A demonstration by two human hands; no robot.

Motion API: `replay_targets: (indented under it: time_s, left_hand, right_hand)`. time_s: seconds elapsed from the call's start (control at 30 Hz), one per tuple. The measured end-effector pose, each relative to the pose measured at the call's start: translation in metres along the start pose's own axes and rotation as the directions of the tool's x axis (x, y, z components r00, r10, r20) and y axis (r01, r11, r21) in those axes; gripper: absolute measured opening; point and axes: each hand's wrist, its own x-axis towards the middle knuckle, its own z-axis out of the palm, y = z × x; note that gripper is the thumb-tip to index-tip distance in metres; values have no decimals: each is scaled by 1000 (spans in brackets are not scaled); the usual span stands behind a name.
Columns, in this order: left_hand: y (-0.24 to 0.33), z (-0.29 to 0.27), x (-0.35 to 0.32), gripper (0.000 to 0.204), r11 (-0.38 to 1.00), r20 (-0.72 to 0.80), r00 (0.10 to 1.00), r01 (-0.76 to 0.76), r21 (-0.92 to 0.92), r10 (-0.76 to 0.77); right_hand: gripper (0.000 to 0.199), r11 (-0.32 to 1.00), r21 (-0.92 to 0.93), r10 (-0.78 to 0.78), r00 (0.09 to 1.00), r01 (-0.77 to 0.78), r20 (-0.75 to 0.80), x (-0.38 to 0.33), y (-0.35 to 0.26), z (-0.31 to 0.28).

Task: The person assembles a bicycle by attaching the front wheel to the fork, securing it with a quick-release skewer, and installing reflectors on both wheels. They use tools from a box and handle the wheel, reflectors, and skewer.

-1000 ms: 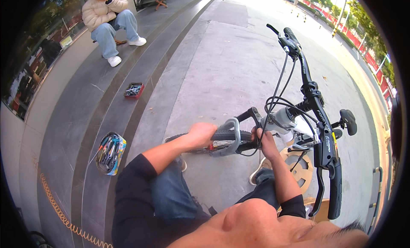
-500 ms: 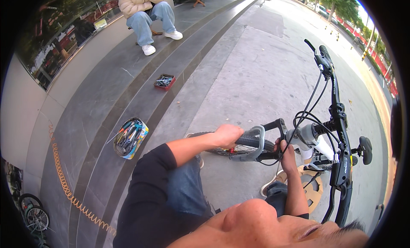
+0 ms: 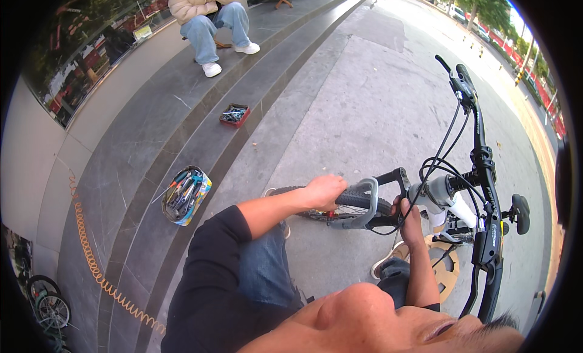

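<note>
Shifted rightward in view since earlier: tool tin and red parts tray. Round tin of tools (image 3: pixel 185 195) sits on a grey stone step. Left hand (image 3: pixel 325 192) is closed over the knobby black front tyre (image 3: pixel 349 202). Right hand (image 3: pixel 408 218) is wrapped round the grey fork leg (image 3: pixel 388 219). Handlebar (image 3: pixel 483 171) is seen rightmost.

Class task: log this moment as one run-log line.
left hand: grips tyre | right hand: on fork | tool bucket: on step
</note>
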Motion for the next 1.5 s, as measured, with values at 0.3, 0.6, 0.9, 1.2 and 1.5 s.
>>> replay_targets:
  time_s: [0.3,0.6,0.9,1.2,1.5]
  left_hand:
    - [-9,-4,7,41,995,53,999,5,-100,0]
    - [-11,-19,14,41,995,104,994,-34,-95,44]
    - [2,-16,5,44,1000,78,997,-11,-11,11]
    - [6,-20,0,46,995,79,996,35,-89,-28]
    - [16,-28,-1,49,980,130,985,132,-149,-113]
  right_hand:
    - [47,998,50,40,999,-41,22,-1,-2,-1]
    - [47,987,-69,147,986,-142,74,0,-2,-8]
    - [50,981,-116,165,983,-155,80,-2,-15,-3]
    - [53,985,-114,139,989,-132,48,-7,-24,3]
    - [60,989,-27,147,989,-146,5,-5,-24,5]
